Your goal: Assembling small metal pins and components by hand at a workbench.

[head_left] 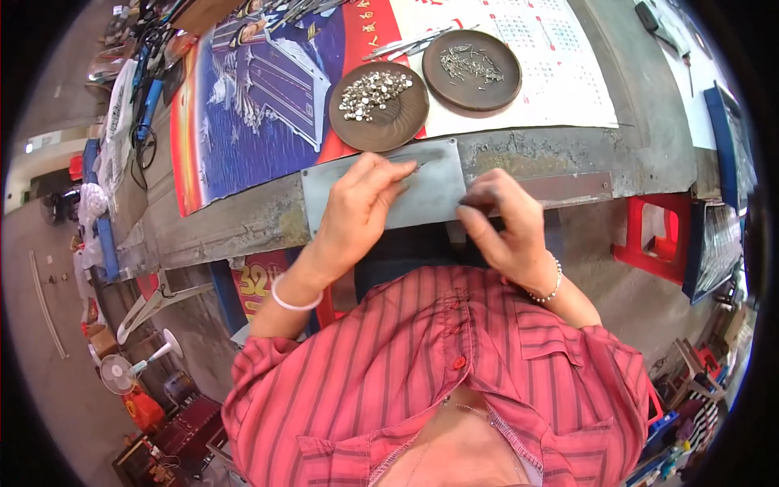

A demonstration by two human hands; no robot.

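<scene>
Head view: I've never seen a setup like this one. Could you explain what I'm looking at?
There's no machine here, just a person's bare hands. The single picture comes from a wide fisheye camera on their head, looking down, so edges bend; its left is the person's left. The left hand is over a grey plate at the bench edge, the right hand by its right end. Beyond are a poster and two brown dishes, one with shiny round bits, the other with thin pins. Anything held is too small to make out.
</scene>
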